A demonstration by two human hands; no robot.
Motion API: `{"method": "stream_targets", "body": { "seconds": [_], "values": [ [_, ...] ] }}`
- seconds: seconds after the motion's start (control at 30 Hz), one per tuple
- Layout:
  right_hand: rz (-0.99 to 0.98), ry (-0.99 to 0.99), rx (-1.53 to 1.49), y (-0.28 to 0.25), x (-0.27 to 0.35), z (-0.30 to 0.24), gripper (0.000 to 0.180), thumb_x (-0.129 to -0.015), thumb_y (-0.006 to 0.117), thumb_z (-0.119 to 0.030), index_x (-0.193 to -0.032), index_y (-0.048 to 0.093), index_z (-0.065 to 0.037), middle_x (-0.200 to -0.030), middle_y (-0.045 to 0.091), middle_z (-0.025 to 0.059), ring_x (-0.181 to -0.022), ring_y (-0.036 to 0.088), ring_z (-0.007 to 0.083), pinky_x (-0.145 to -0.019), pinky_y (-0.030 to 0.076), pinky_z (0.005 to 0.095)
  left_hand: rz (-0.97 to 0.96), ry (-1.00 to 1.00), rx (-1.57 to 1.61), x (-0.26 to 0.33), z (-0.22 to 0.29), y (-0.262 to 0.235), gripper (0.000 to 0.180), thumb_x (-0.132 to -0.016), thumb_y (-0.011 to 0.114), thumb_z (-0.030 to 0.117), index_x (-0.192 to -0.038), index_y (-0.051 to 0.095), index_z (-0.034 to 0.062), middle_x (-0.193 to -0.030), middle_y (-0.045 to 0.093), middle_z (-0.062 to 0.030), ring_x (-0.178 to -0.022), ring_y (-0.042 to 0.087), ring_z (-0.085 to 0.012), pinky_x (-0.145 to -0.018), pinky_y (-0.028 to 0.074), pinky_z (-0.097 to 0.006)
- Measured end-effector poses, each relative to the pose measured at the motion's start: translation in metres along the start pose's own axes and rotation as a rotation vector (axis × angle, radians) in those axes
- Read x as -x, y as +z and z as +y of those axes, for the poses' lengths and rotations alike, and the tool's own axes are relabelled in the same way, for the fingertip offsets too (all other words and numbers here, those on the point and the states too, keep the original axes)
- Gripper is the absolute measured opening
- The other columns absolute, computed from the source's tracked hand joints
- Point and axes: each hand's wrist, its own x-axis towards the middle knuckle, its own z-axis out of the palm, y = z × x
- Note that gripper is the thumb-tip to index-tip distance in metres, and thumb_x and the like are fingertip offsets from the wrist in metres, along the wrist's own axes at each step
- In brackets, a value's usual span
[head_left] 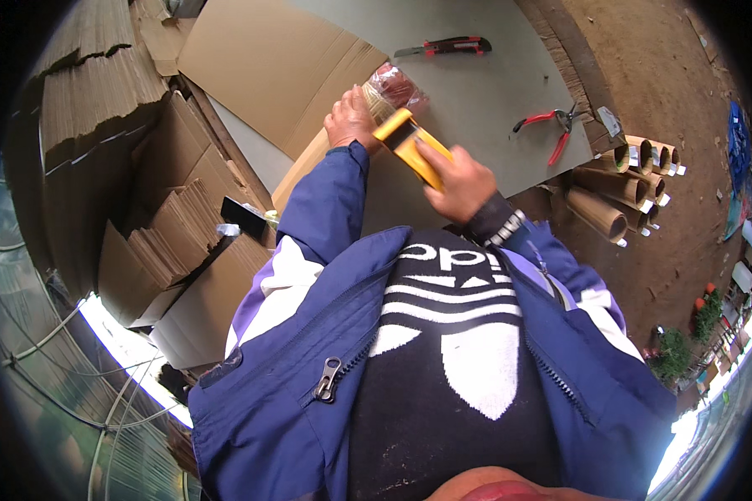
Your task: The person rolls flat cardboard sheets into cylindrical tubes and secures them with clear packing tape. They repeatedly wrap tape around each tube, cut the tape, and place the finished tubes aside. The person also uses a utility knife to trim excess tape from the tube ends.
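My left hand (351,121) curls over the upper part of a long tan cardboard package (306,167), which runs down under my left sleeve. From its far end sticks a reddish bundle in clear plastic (393,86). My right hand (464,185) grips a yellow handheld tool with a dark slot (422,159); its exact kind is unclear. The tool's head is right beside the package and my left hand. Farther off on the grey tabletop (468,100) lie a red and black utility knife (451,47) and red-handled pruning shears (554,132).
A flat cardboard sheet (267,63) covers the table's left part. At left are stacked flattened cartons (100,92), an open box of folded cardboard (171,238) and a dark phone-like slab (242,217). Several cardboard tubes (597,213) are piled at right, near potted plants (670,355).
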Motion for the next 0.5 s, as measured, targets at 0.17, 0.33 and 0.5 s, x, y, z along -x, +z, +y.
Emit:
{"method": "stream_targets", "body": {
  "seconds": [0.17,0.33,0.5],
  "values": [
    [-0.111,0.056,0.067,-0.005,0.067,0.044,0.078,-0.071,0.082,-0.023,-0.143,0.055,-0.033,-0.092,0.056,0.0128,-0.072,0.066,0.0322,-0.064,0.057,0.0437,-0.120,-0.072,0.057,0.000,0.007,-0.016,0.124,-0.053,0.091,0.057,-0.153,0.036,0.0062,-0.148,0.049,-0.0147,-0.137,0.048,-0.0315,-0.111,0.041,-0.043],
    [-0.120,0.079,0.167,0.039,0.006,0.060,0.068,-0.076,0.079,-0.024,-0.140,0.057,-0.034,-0.094,0.057,0.0142,-0.076,0.068,0.0344,-0.066,0.057,0.0461,-0.410,0.002,0.313,-0.060,-0.044,-0.021,0.123,-0.055,0.093,0.054,-0.151,0.039,0.0008,-0.139,0.060,-0.0206,-0.128,0.059,-0.0312,-0.107,0.048,-0.035],
    [-0.052,0.041,0.141,0.051,-0.066,0.035,0.062,-0.078,0.077,-0.026,-0.137,0.060,-0.033,-0.096,0.059,0.0145,-0.076,0.069,0.0342,-0.067,0.058,0.0459,-0.361,-0.154,0.820,-0.101,-0.089,-0.041,0.110,-0.067,0.096,0.033,-0.153,0.036,-0.0007,-0.148,0.052,-0.0206,-0.132,0.055,-0.0287,-0.110,0.046,-0.036]
  ]
}}
